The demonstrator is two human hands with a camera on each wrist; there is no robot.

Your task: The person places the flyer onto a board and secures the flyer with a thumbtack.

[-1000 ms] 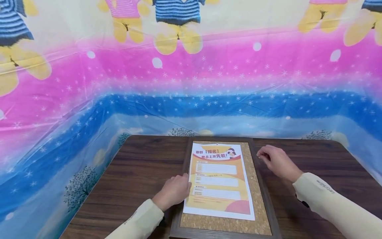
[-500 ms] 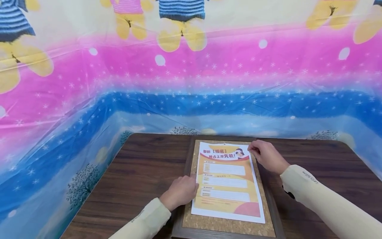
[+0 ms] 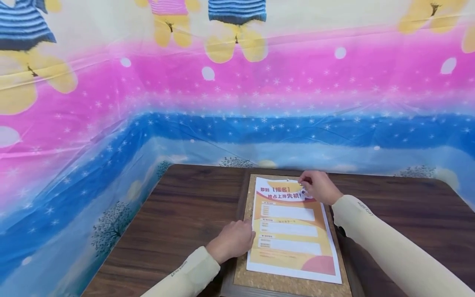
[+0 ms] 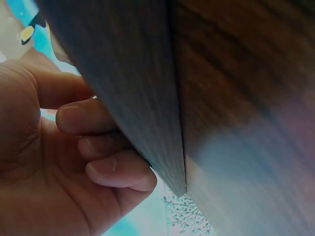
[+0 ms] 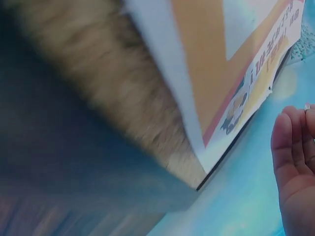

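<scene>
A printed poster (image 3: 289,251) lies on a cork board (image 3: 293,285) with a dark wood frame. A small pin (image 3: 287,180) sits at the middle of the poster's top edge. My right hand (image 3: 319,187) is over the poster's upper right part, overlapping the printed figure. Its fingertips pinch a small shiny pushpin (image 5: 307,106), mostly hidden by the fingers. My left hand (image 3: 234,240) rests at the board's left side beside the poster's edge. In the left wrist view its fingers (image 4: 118,169) are curled against the frame (image 4: 133,88), with no object showing among them.
The board lies on a dark wood-grain table (image 3: 200,198), which extends to both sides. Behind and to the left hangs a pink and blue patterned cloth (image 3: 237,95) reaching the table's far edge.
My right hand has moved left, from beside the board's right frame to over the poster's upper right part. My left hand stays at the board's left edge. The head view has shifted slightly.
</scene>
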